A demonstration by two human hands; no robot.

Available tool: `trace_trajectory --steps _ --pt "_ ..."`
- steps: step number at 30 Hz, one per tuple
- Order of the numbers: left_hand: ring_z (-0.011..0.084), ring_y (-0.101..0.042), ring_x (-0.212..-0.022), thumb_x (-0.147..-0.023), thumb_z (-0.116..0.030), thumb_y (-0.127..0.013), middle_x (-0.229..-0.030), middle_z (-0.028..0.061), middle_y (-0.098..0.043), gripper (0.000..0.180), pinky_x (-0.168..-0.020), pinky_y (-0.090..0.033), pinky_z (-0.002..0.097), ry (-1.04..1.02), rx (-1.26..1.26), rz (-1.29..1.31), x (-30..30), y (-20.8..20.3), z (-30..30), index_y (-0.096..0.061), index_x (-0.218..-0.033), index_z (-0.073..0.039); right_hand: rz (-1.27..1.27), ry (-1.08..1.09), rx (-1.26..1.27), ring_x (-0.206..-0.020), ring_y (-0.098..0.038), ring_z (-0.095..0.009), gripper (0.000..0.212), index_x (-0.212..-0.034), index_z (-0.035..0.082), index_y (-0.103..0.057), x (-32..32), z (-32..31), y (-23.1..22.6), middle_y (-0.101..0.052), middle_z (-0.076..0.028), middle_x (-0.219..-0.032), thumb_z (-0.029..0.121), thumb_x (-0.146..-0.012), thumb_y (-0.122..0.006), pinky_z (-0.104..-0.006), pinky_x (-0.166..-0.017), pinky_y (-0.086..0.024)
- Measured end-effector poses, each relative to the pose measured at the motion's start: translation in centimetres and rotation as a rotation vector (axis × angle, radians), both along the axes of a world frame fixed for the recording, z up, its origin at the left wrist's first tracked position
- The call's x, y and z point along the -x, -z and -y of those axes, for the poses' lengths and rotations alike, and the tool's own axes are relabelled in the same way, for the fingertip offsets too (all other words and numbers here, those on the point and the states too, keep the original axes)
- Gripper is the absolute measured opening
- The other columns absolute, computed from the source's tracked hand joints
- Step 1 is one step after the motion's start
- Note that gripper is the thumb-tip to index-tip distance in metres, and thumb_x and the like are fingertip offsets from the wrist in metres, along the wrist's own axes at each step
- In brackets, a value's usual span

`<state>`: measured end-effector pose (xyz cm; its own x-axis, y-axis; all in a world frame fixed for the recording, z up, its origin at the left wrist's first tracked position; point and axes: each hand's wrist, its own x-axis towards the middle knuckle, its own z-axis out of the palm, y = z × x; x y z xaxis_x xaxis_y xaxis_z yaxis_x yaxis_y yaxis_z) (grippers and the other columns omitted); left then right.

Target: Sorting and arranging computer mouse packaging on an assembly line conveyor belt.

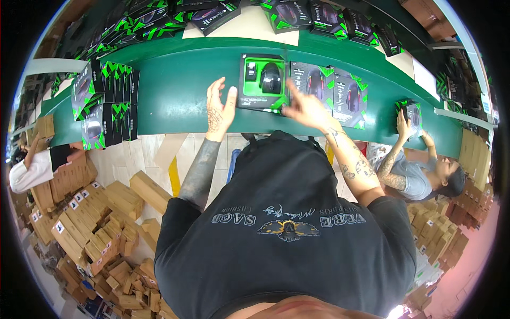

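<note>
In front of me on the green bench lies an opened box (pixel 256 102) with a bright green insert (pixel 253 86). A black computer mouse (pixel 271 78) sits in the insert, with a small black piece (pixel 251 71) beside it. My left hand (pixel 219 108) is raised just left of the box, fingers extended and apart, holding nothing. At the box's right edge is my right hand (pixel 309 110), its index finger stretched out and nothing visible in it. Whether it touches the box I cannot tell. Two closed mouse boxes (pixel 314 80) (pixel 350 98) lie to the right, partly behind that hand.
Stacked mouse boxes (pixel 109 109) stand at the bench's left. More boxes (pixel 287 16) line the raised shelf at the back. A co-worker (pixel 419 173) at the right holds a mouse box (pixel 411 112); another person (pixel 37 165) is far left. Brown cartons (pixel 101 228) fill the floor behind me.
</note>
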<state>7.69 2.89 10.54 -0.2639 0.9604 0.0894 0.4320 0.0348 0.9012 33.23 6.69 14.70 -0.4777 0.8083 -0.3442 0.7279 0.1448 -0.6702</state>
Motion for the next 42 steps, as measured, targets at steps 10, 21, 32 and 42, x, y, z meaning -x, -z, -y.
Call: trace_trajectory --steps 10,21,32,42 --pt "0.0338 -0.033 -0.128 -0.074 -0.047 -0.066 -0.138 0.0225 -0.032 0.083 -0.102 -0.032 0.0395 0.211 0.29 -0.112 0.0 7.4 -4.4 -0.034 -0.134 0.001 0.318 0.917 -0.395 -0.105 -0.052 -0.037 0.071 -0.115 -0.007 -0.049 -18.0 -1.4 10.1 -0.053 -0.025 -0.113 0.048 -0.072 -0.065 -0.0411 -0.092 -0.039" --pt "0.0119 -0.054 -0.09 -0.076 -0.006 -0.066 -0.107 0.0046 -0.058 0.068 -0.082 -0.044 0.0251 0.105 -0.097 0.203 -0.8 0.0 -12.2 -0.034 -0.136 -0.003 -0.501 1.154 -0.523 -0.096 -0.055 -0.017 0.054 -0.115 -0.004 -0.054 -18.1 -8.0 7.2 -0.061 -0.012 -0.105 0.03 -0.077 -0.071 -0.0294 -0.089 -0.041" --pt "0.0356 -0.047 -0.112 -0.07 -0.033 -0.072 -0.117 0.0235 -0.051 0.065 -0.098 -0.036 0.0375 0.291 -0.232 -0.438 -5.5 -1.6 -15.6 -0.048 -0.118 0.002 0.161 0.427 -0.543 -0.125 -0.033 -0.039 0.071 -0.129 0.015 -0.046 -17.4 -11.0 7.7 -0.034 -0.023 -0.136 0.049 -0.07 -0.066 -0.0477 -0.102 -0.029" --pt "0.0308 -0.023 -0.133 -0.059 -0.057 -0.072 -0.145 0.0095 -0.025 0.101 -0.106 -0.022 0.0465 0.771 0.021 -0.945 -10.4 7.8 -3.9 -0.027 -0.14 -0.015 0.452 0.053 -0.267 -0.135 -0.009 -0.04 0.104 -0.141 0.019 -0.026 -15.8 1.7 9.9 -0.012 -0.019 -0.147 0.064 -0.057 -0.069 -0.0481 -0.108 -0.02"
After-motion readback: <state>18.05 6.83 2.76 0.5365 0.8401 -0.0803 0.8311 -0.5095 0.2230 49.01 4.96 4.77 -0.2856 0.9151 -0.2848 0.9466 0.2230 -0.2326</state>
